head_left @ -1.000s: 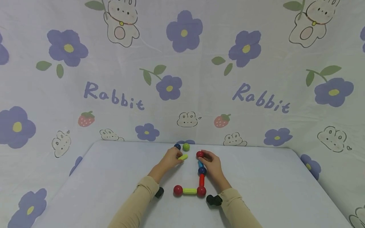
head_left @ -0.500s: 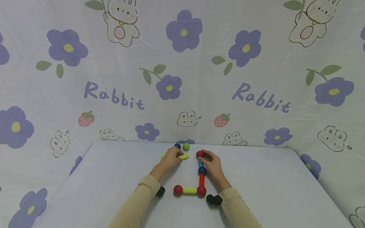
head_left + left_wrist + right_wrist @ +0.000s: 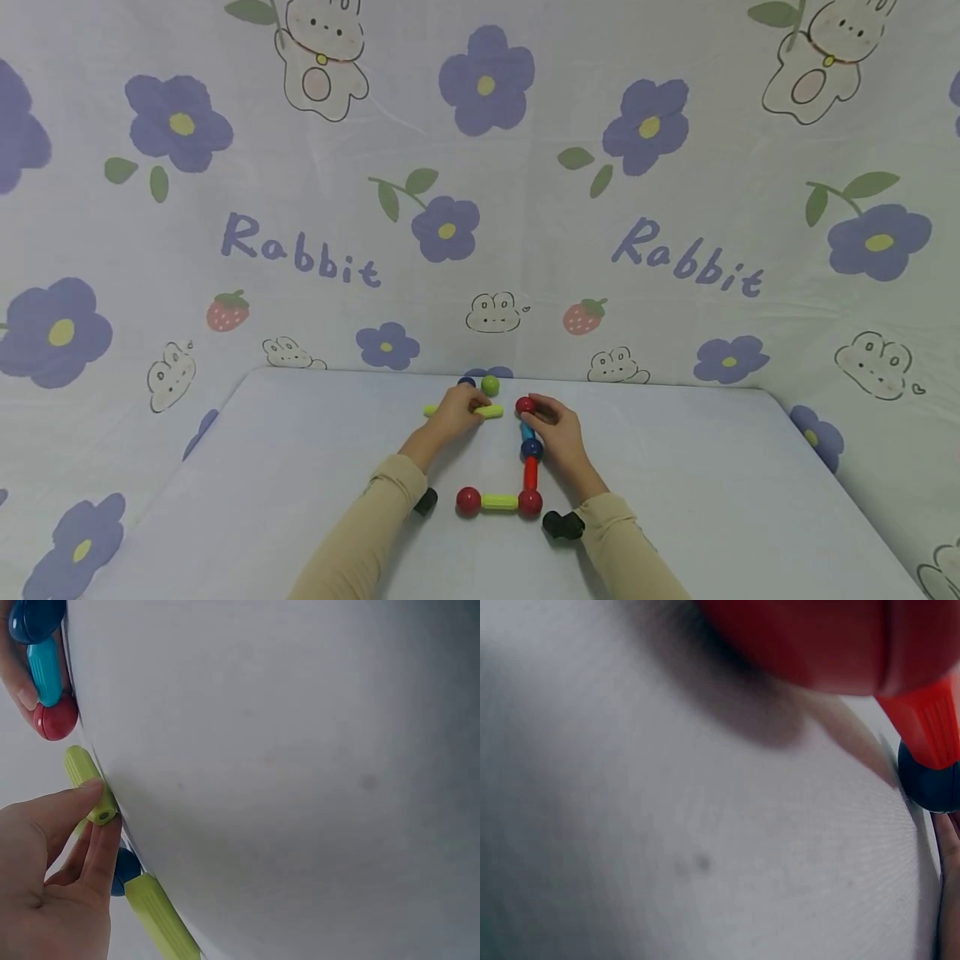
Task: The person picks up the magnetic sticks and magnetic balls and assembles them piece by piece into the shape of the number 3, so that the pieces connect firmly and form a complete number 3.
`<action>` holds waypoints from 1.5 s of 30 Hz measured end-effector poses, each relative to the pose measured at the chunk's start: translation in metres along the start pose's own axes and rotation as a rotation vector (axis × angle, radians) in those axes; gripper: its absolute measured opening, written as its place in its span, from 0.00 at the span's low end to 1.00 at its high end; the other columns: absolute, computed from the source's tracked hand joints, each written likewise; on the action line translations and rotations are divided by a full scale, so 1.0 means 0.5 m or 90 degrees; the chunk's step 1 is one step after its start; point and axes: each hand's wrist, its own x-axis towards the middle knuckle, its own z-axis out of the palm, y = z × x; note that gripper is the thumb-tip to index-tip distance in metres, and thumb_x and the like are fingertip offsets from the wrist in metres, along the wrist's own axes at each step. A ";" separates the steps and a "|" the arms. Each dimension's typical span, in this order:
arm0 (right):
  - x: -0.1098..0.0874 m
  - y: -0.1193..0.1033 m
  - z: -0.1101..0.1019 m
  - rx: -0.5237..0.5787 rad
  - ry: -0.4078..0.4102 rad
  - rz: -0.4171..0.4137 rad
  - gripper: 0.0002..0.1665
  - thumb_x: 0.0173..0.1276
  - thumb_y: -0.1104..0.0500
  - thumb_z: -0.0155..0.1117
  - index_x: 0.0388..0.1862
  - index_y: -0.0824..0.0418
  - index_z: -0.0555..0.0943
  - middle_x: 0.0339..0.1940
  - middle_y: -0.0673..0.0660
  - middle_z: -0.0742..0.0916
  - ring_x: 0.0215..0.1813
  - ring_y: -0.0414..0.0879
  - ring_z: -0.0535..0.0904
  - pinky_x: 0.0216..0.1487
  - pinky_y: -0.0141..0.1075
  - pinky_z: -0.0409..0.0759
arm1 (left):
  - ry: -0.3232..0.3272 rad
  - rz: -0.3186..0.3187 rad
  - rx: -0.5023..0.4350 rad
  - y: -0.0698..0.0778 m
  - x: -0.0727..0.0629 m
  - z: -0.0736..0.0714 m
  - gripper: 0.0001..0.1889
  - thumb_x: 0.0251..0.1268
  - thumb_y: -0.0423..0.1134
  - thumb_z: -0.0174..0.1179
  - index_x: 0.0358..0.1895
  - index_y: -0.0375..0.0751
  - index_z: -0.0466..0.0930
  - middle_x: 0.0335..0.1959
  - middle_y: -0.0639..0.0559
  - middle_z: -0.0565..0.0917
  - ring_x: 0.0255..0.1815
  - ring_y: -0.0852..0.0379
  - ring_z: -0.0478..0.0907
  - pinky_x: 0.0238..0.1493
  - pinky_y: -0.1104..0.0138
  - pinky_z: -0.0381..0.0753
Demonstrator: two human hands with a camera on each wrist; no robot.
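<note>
My left hand (image 3: 454,414) pinches a yellow-green ribbed rod (image 3: 492,411) between thumb and fingers. In the left wrist view the rod (image 3: 79,766) points towards a red ball (image 3: 57,720), a small gap apart. My right hand (image 3: 561,429) holds that red ball (image 3: 525,406), the far end of a joined chain. From it run a light blue rod (image 3: 528,431), a dark blue ball (image 3: 532,449), a red rod (image 3: 531,475) and a corner red ball (image 3: 530,502). A yellow-green rod (image 3: 498,502) then leads left to another red ball (image 3: 468,501).
Behind my left hand lie a dark blue ball (image 3: 467,382) and a green ball (image 3: 490,385). Another yellow-green rod (image 3: 161,916) lies beside that hand, partly hidden in the head view. The white table (image 3: 300,467) meets a patterned cloth (image 3: 525,183) at the back.
My left hand has shifted slightly right, bringing its rod nearer the red ball and turning it from tilted to nearly level. My right hand and the chain stay put.
</note>
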 end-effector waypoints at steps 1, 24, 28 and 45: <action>0.002 0.004 0.001 -0.003 0.001 -0.003 0.27 0.66 0.59 0.66 0.64 0.62 0.75 0.63 0.64 0.80 0.64 0.57 0.78 0.67 0.45 0.74 | -0.003 -0.002 0.000 0.001 0.002 0.001 0.13 0.57 0.24 0.65 0.46 0.34 0.84 0.41 0.42 0.82 0.43 0.52 0.78 0.48 0.63 0.81; -0.005 -0.010 -0.003 0.005 -0.009 -0.013 0.26 0.65 0.60 0.67 0.62 0.64 0.76 0.61 0.65 0.82 0.62 0.57 0.80 0.65 0.44 0.76 | -0.029 -0.005 0.012 0.009 0.028 0.024 0.15 0.59 0.25 0.63 0.50 0.37 0.83 0.47 0.44 0.82 0.49 0.51 0.79 0.54 0.61 0.81; -0.026 -0.046 -0.009 0.010 -0.022 -0.016 0.27 0.66 0.63 0.66 0.63 0.69 0.75 0.61 0.69 0.80 0.62 0.60 0.79 0.66 0.47 0.75 | -0.030 -0.011 0.014 0.011 0.027 0.024 0.15 0.59 0.25 0.63 0.50 0.37 0.83 0.47 0.44 0.81 0.49 0.51 0.79 0.54 0.61 0.81; 0.000 0.002 0.002 -0.047 0.020 -0.021 0.22 0.69 0.56 0.64 0.60 0.58 0.79 0.59 0.59 0.84 0.60 0.52 0.80 0.65 0.45 0.77 | -0.009 0.019 0.009 0.012 0.025 0.024 0.14 0.58 0.24 0.63 0.49 0.37 0.84 0.45 0.45 0.82 0.48 0.52 0.79 0.52 0.62 0.81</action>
